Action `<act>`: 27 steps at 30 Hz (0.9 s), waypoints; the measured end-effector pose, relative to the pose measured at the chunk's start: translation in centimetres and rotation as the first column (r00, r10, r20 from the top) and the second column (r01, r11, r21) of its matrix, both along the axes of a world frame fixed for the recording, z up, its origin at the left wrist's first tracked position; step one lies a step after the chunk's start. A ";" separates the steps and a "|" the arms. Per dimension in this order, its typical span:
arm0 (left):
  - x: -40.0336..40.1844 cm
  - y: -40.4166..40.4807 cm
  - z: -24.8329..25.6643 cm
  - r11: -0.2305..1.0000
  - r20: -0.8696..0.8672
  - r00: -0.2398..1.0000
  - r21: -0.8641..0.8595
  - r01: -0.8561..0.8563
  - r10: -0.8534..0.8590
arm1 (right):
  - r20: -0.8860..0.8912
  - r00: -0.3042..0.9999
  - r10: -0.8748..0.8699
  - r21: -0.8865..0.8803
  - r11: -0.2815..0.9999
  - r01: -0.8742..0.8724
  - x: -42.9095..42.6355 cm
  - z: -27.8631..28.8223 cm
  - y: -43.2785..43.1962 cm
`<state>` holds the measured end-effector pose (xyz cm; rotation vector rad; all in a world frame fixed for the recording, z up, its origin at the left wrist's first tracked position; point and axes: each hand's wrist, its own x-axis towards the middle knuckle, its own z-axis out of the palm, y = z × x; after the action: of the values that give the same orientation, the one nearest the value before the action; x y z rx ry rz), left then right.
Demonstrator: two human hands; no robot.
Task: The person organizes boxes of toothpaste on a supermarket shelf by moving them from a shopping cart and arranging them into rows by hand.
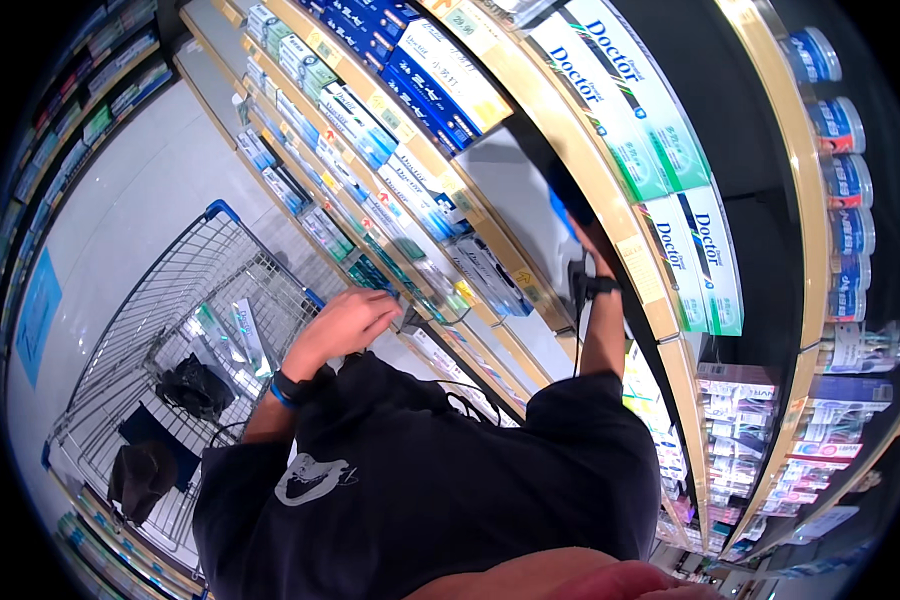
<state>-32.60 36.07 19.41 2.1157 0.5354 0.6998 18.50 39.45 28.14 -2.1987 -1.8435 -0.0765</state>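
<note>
My right hand (594,244) reaches deep between two shelf boards, its fingers mostly in shadow. Against it lies a blue object (562,210), perhaps a box; the frame does not show whether it is gripped. A pale shelf surface (506,180) shows beside that hand. Over the lower shelves, near the shopping cart, my left hand (352,322) is loosely bent, with no object visible in it; the palm is hidden. Stacked blue toothpaste boxes (427,97) and a white and yellow box (457,71) stand on the same shelf board. Doctor toothpaste boxes (675,157) fill part of the board above.
At the left, a wire shopping cart (157,262) holds a Doctor box (251,334), a black plastic bag (195,386) and a dark cap (142,480). Clear tubs (847,180) line the far right shelf. Shelf edges (637,262) run close to my right arm. Another stocked rack (82,135) stands across the aisle.
</note>
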 end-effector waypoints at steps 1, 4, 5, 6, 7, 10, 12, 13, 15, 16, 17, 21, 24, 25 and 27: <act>-0.3 -0.2 -0.1 1.000 -0.017 1.000 -0.004 -0.012 0.012 | -0.015 1.000 -0.019 -0.012 1.000 0.019 1.2 -0.2 0.4; -1.0 -1.1 0.0 0.999 -0.061 0.997 0.002 -0.036 0.037 | -0.039 0.998 -0.046 -0.044 0.998 0.044 3.4 -0.3 1.7; -1.3 -1.5 0.3 0.998 -0.079 0.996 -0.035 -0.053 0.051 | -0.042 0.998 -0.044 -0.050 0.998 0.042 3.6 -0.2 2.5; -1.5 -1.8 0.6 0.995 -0.096 0.993 -0.072 -0.070 0.063 | -0.045 0.998 -0.042 -0.058 0.998 0.039 3.9 0.0 3.0; -1.6 -2.2 0.9 0.994 -0.121 0.990 -0.071 -0.079 0.070 | -0.048 0.998 -0.040 -0.071 0.997 0.037 4.3 0.2 3.3; -1.9 -2.7 0.5 0.997 -0.090 0.995 -0.056 -0.059 0.054 | -0.072 0.997 -0.021 -0.098 0.995 0.014 4.3 0.5 3.2; -2.2 -2.8 0.5 0.997 -0.100 0.994 -0.050 -0.058 0.053 | -0.105 0.994 0.022 -0.122 0.992 -0.035 3.7 0.3 2.5; -2.3 -2.9 0.5 0.997 -0.112 0.992 -0.048 -0.061 0.055 | -0.134 0.988 0.072 -0.145 0.985 -0.091 2.4 0.2 2.1; -2.6 -3.0 0.4 0.997 -0.131 0.990 -0.040 -0.063 0.058 | -0.199 0.963 0.185 -0.176 0.959 -0.220 -0.4 0.0 1.6; -2.7 -3.0 0.2 0.996 -0.147 0.987 -0.049 -0.073 0.065 | -0.235 0.943 0.236 -0.198 0.938 -0.284 -2.2 -0.1 1.6; -2.9 -3.0 0.1 0.996 -0.165 0.984 -0.059 -0.073 0.062 | -0.246 0.934 0.258 -0.196 0.931 -0.309 -4.0 0.0 1.9; -2.7 -2.4 1.4 0.999 -0.198 0.980 0.035 -0.012 0.018 | -0.206 0.910 0.359 -0.074 0.922 -0.380 -8.8 0.5 1.4; -3.0 -2.1 1.5 0.999 -0.216 0.976 0.033 -0.004 0.011 | 0.027 0.952 0.306 0.087 0.948 -0.307 -6.4 -0.3 2.7; -3.2 -2.3 1.5 0.999 -0.206 0.978 0.041 -0.028 0.036 | -0.150 0.962 0.229 -0.034 0.971 -0.237 -5.7 0.4 3.2; -3.3 -2.6 1.5 0.998 -0.183 0.982 0.050 -0.042 0.050 | -0.185 0.967 0.174 -0.051 0.981 -0.186 -3.5 0.1 3.8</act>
<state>-35.91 33.46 20.93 2.2313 0.6764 0.5488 14.97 43.29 28.20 -1.9955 -1.9574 0.2173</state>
